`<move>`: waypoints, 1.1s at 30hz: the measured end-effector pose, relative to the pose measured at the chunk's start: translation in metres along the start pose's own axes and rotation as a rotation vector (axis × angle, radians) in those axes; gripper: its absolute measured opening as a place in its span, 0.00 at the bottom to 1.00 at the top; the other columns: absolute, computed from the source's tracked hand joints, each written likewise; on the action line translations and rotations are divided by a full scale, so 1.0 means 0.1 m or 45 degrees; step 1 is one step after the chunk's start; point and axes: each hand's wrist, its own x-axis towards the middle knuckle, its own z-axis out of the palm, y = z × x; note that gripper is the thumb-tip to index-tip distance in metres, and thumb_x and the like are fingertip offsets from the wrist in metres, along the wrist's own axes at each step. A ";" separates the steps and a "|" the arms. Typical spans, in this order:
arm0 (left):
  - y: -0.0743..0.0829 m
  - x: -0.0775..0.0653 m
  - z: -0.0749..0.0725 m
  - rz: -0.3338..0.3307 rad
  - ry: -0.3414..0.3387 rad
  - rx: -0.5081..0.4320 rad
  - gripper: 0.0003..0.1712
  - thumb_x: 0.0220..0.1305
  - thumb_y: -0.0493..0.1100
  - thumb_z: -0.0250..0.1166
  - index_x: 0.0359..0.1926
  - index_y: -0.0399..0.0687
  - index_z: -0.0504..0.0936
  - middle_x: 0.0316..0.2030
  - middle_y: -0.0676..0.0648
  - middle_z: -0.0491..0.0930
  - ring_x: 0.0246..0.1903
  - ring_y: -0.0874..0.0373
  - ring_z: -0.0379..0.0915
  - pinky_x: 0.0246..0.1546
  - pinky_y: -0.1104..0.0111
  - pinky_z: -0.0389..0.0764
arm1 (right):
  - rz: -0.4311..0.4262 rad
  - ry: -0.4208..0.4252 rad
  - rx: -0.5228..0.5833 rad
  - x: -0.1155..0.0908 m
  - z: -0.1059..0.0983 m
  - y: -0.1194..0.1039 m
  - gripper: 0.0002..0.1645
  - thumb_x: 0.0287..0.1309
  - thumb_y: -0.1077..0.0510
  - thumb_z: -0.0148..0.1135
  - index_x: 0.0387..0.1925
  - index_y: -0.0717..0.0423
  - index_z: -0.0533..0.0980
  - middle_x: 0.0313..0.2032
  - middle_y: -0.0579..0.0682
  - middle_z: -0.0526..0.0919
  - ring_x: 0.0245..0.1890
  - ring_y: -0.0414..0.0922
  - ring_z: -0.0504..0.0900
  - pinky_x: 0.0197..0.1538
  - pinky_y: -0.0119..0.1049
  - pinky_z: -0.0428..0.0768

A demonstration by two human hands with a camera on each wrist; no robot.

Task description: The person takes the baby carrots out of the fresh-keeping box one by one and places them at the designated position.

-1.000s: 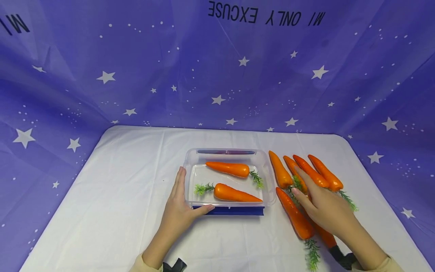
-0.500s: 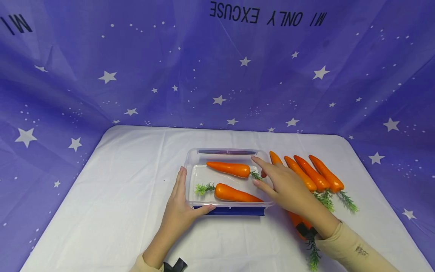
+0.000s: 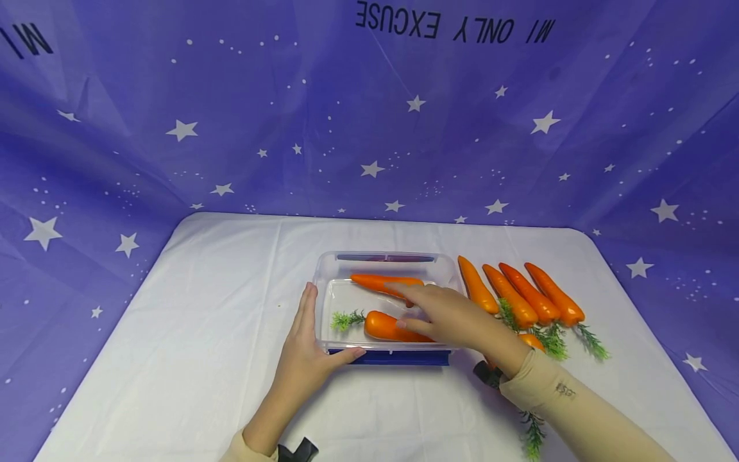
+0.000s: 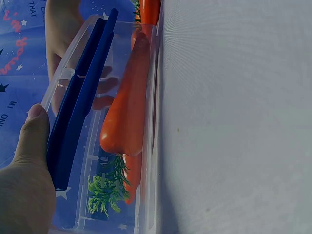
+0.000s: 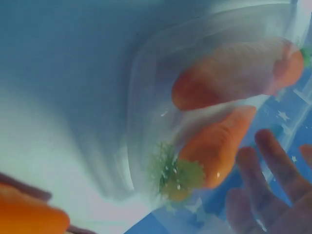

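A clear plastic box [image 3: 456, 273] with blue clip latches [image 3: 404, 358] sits open on the table, with two carrots inside. The far carrot [image 3: 375, 282] is partly covered by my right hand; the near carrot [image 3: 385, 326] has its leafy top to the left. My left hand [image 3: 303, 353] steadies the box at its front left corner, fingers straight along the left wall and thumb by the front latch [image 4: 83, 107]. Over the box's right half reaches my right hand [image 3: 450, 317]. Its fingers [image 5: 280, 165] are extended and spread, with nothing between them.
Right of the box, several carrots [image 3: 528, 294] lie side by side, leafy tops toward me. Nearer, another carrot [image 3: 531, 341] shows beside my right wrist, and green leaves [image 3: 532, 436] stick out below the sleeve. A starry purple cloth [image 3: 288, 115] hangs around the white table [image 3: 202, 308].
My right hand has moved left from the loose carrots, across the box's right rim, to above the carrots inside. My left hand and the box have stayed put.
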 end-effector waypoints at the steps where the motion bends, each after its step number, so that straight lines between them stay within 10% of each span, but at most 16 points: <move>1: 0.00 0.00 0.00 -0.001 -0.002 -0.001 0.80 0.34 0.75 0.76 0.80 0.54 0.41 0.79 0.49 0.44 0.77 0.50 0.47 0.73 0.48 0.60 | -0.013 -0.025 0.010 0.02 0.01 0.00 0.44 0.67 0.43 0.60 0.74 0.15 0.47 0.47 0.37 0.82 0.32 0.38 0.80 0.38 0.34 0.81; 21: 0.01 0.00 -0.01 0.002 -0.003 -0.006 0.80 0.34 0.76 0.75 0.80 0.52 0.42 0.79 0.47 0.45 0.77 0.49 0.48 0.72 0.47 0.61 | -0.117 -0.315 0.015 0.23 0.16 0.11 0.43 0.60 0.43 0.68 0.74 0.38 0.62 0.32 0.41 0.78 0.30 0.37 0.74 0.36 0.31 0.77; 33: 0.00 0.00 0.00 0.013 0.004 -0.008 0.80 0.34 0.76 0.76 0.80 0.51 0.43 0.79 0.45 0.46 0.77 0.49 0.48 0.72 0.48 0.61 | -0.070 -0.316 0.005 0.23 0.21 0.10 0.39 0.62 0.43 0.66 0.73 0.35 0.63 0.62 0.41 0.77 0.50 0.45 0.81 0.57 0.48 0.80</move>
